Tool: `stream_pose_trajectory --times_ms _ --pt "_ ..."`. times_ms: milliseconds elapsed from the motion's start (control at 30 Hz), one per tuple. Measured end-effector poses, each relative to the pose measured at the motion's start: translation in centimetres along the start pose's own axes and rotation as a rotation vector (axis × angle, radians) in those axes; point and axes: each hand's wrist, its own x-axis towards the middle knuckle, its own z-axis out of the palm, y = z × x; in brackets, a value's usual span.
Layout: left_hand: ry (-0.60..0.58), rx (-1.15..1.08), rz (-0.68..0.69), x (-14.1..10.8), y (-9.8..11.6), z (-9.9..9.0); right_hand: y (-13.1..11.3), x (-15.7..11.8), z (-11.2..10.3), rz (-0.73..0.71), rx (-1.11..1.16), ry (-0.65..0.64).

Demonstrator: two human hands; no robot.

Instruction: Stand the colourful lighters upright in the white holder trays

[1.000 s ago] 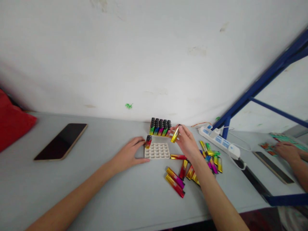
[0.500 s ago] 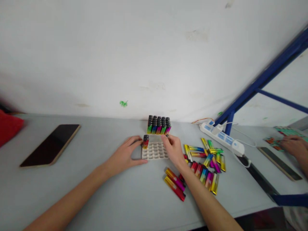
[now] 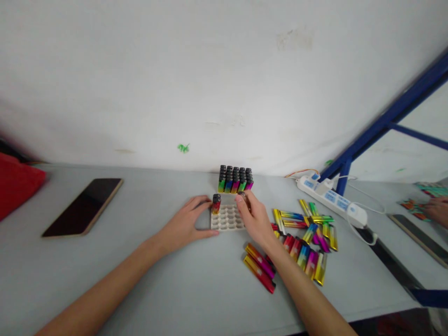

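Observation:
A white tray with rows of small round-edged holes lies on the table in front of me. My left hand grips its left side, thumb at the near corner and fingers at the far one. One red lighter with a black top stands upright in the tray's far left corner, close to those fingertips. Over the tray's far right part, my right hand pinches another lighter; only its dark top shows past the fingers. Loose colourful lighters lie right of the tray, partly behind my right forearm.
Behind the tray, a block of upright lighters stands near the wall. A dark phone-like slab and a red item lie at left. On the right are a white power strip, a blue frame and another person's hand.
The view has shifted slightly, so everything sits a little differently in the picture. Both hands keep nearly the same places at the tray; the lighter in my right hand shows slightly more.

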Motion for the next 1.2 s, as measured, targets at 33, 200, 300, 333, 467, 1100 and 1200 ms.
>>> stream_pose_trajectory --times_ms 33,200,300,333,467,1100,1200 --pt "-0.001 0.001 0.001 0.0 0.1 0.0 -0.1 -0.1 0.0 -0.048 -0.034 0.008" --pt "-0.004 -0.017 -0.008 0.0 0.6 -0.1 -0.3 -0.5 0.3 -0.240 -0.259 -0.054" --pt "-0.002 -0.027 -0.012 -0.1 0.8 -0.2 -0.5 -0.8 0.7 -0.235 -0.327 -0.133" --pt "-0.001 -0.027 -0.012 -0.1 0.9 -0.2 -0.5 -0.9 0.8 -0.230 -0.332 -0.137" --pt "-0.006 -0.022 -0.018 -0.1 0.9 -0.2 -0.4 -0.8 0.9 -0.204 -0.288 -0.146" --pt "-0.005 -0.019 0.006 0.1 0.6 -0.3 -1.2 0.1 1.1 -0.234 -0.561 -0.309" --pt "-0.002 -0.010 -0.001 0.1 0.1 -0.1 -0.5 0.7 -1.4 -0.211 -0.479 -0.211"
